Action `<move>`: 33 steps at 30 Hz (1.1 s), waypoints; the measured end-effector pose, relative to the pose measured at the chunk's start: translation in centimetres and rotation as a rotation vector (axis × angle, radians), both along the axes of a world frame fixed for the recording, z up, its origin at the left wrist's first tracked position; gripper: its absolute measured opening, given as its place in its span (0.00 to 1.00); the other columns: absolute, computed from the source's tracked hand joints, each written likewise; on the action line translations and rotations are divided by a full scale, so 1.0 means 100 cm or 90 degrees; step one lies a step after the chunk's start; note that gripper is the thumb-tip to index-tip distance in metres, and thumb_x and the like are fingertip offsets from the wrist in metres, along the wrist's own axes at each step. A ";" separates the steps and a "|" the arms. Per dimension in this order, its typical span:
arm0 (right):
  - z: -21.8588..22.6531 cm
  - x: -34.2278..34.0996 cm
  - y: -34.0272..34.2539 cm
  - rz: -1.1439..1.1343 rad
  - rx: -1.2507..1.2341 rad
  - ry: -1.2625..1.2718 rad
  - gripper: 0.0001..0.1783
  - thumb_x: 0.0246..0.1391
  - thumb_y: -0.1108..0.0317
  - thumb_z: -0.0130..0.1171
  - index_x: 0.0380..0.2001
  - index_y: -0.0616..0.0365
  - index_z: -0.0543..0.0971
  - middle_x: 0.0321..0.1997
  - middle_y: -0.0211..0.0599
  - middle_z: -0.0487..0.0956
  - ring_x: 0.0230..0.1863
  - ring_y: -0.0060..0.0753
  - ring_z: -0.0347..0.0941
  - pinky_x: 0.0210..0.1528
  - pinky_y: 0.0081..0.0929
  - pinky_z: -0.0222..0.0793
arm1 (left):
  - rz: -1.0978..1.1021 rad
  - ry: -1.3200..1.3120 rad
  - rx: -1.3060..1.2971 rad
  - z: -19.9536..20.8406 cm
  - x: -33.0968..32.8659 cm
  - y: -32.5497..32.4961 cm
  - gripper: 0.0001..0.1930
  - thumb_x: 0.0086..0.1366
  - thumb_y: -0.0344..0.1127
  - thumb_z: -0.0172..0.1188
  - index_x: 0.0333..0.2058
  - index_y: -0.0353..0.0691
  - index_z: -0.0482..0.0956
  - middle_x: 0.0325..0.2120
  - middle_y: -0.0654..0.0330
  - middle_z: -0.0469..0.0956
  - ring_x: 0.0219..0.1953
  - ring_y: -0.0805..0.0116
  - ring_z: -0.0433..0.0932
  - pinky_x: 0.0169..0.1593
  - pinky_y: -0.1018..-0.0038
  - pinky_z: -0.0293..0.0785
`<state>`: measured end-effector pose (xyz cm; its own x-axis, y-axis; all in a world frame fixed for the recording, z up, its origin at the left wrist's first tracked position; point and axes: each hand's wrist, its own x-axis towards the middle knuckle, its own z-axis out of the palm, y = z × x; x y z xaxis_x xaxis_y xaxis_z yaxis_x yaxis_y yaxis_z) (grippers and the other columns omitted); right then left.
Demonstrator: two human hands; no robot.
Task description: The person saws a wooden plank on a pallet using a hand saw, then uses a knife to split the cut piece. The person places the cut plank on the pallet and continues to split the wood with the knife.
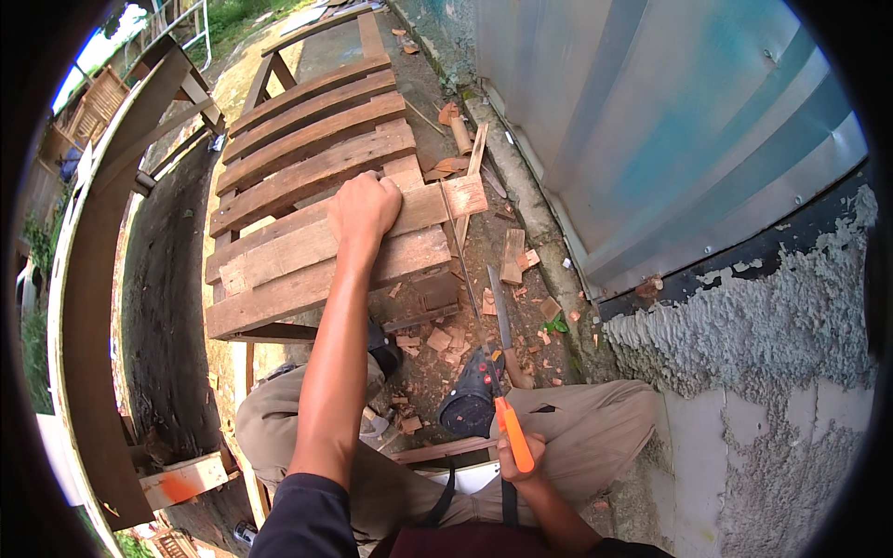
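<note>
A loose wooden board (288,253) lies across a slatted wooden bench (321,153), its pale right end (465,195) jutting past the edge. My left hand (365,206) is closed and bears down on the board, its fingers curled at the far side. In my right hand (523,456), low and near my right knee, is the orange handle of a handsaw (513,432). The saw's narrow blade, seen nearly edge-on, runs up and away and meets the board close to that pale end.
Beyond my shoe (468,400) a machete (502,312) with a wooden handle lies on the ground. Wood offcuts (513,256) and chips are strewn around it. A corrugated metal sheet (651,121) and a rough cement wall (744,288) stand at right. A long wooden frame (102,270) stands at left.
</note>
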<state>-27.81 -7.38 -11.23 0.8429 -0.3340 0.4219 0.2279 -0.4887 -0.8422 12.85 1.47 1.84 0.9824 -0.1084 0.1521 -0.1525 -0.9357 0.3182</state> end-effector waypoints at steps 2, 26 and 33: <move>-0.005 0.015 0.001 -0.016 0.040 0.004 0.05 0.48 0.76 0.56 0.23 0.66 0.76 0.18 0.45 0.73 0.16 0.46 0.74 0.20 0.39 0.68 | 0.001 -0.002 -0.007 -0.003 0.003 0.003 0.22 0.62 0.42 0.46 0.39 0.32 0.86 0.38 0.38 0.83 0.45 0.41 0.82 0.52 0.54 0.75; 0.054 0.220 -0.025 -0.071 0.139 -0.071 0.12 0.54 0.71 0.57 0.20 0.65 0.73 0.14 0.47 0.69 0.14 0.41 0.69 0.20 0.37 0.61 | -0.016 -0.013 -0.028 0.005 0.002 -0.008 0.22 0.61 0.41 0.46 0.36 0.30 0.86 0.37 0.38 0.83 0.43 0.41 0.83 0.51 0.54 0.77; 0.001 0.036 -0.002 -0.005 0.031 -0.008 0.05 0.48 0.75 0.55 0.22 0.65 0.75 0.17 0.42 0.72 0.16 0.45 0.73 0.21 0.37 0.68 | -0.017 -0.027 -0.022 -0.006 0.004 0.007 0.22 0.61 0.41 0.46 0.35 0.32 0.86 0.36 0.37 0.83 0.43 0.41 0.83 0.51 0.54 0.77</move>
<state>-24.25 -7.61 -11.15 0.8345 -0.3615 0.4158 0.2348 -0.4493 -0.8620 13.26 2.15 1.21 0.9717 -0.1282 0.1983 -0.1912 -0.9199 0.3424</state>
